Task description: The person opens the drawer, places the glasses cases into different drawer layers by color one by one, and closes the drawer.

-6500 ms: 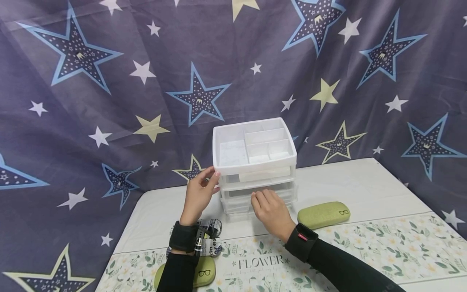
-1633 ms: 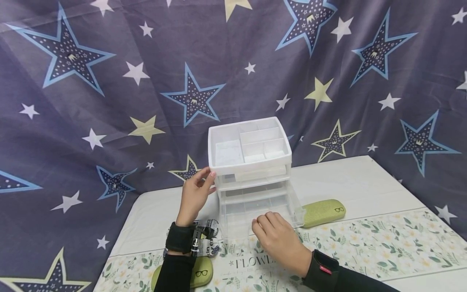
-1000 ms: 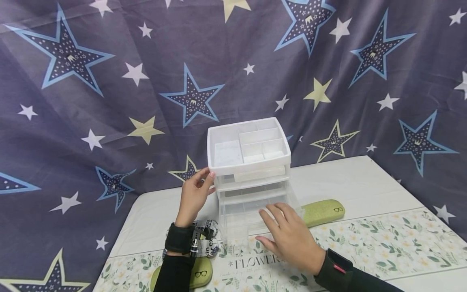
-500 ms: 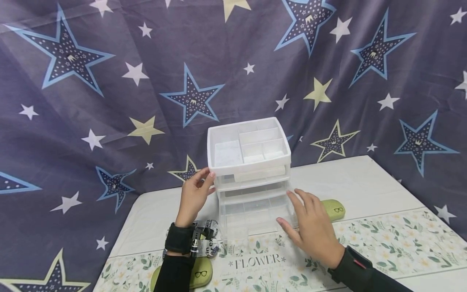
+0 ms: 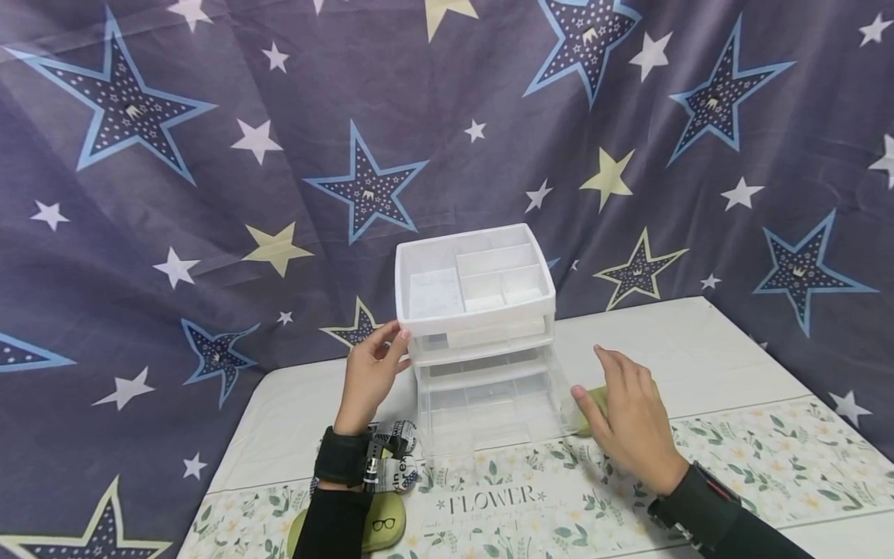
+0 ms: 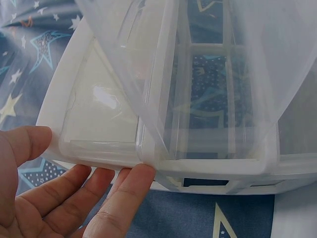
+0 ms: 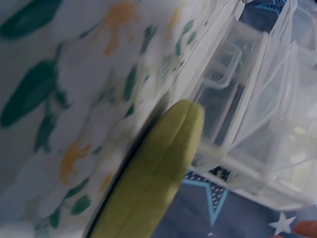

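Just beyond the right hand (image 5: 632, 423), fingers extended, lies a case (image 7: 154, 168), while the relaxed left hand (image 5: 370, 380) touches a drawer unit (image 5: 482, 352).

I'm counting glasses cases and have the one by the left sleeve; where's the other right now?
The other green case lies on the table just right of the drawer unit, mostly hidden behind the right hand in the head view.

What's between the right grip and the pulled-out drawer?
Part of the green glasses case, visible between right grip and pulled-out drawer in the head view.
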`<state>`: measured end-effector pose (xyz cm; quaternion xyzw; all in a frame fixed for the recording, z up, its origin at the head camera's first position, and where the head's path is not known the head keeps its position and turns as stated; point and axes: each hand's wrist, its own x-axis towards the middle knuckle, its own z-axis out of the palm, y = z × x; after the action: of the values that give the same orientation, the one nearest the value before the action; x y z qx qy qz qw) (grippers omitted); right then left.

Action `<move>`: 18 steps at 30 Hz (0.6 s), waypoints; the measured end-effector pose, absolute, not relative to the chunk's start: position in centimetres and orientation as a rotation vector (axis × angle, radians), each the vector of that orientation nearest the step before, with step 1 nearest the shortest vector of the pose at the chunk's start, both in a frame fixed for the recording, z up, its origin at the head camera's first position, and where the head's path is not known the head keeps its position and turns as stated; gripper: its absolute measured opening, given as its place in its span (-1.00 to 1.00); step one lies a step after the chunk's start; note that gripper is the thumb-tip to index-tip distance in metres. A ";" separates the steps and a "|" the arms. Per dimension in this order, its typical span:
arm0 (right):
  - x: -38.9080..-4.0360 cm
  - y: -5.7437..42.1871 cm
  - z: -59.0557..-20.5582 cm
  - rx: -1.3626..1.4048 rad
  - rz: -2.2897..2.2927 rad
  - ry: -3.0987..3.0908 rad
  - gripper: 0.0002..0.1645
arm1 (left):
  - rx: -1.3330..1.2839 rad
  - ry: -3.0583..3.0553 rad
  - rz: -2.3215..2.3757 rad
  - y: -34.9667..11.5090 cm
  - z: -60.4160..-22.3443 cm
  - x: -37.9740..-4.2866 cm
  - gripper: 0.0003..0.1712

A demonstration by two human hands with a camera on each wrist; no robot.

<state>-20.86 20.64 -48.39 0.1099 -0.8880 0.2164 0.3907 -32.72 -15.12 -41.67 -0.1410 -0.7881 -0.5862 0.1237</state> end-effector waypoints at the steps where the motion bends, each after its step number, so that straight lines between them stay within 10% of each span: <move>1: -21.0 20.9 -48.5 0.267 0.569 -2.264 -0.19 | -0.414 -2.298 -1.709 -15.1 -41.7 -32.7 -0.38; 18: -23.6 24.9 -49.1 0.146 0.963 -2.547 -0.27 | -0.391 -2.301 -1.716 -15.1 -41.5 -32.5 -0.43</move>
<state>-23.58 24.89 -49.11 0.0524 -0.9141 0.3454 0.2059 -32.53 -15.09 -41.53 -0.1341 -0.7883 -0.5880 0.1222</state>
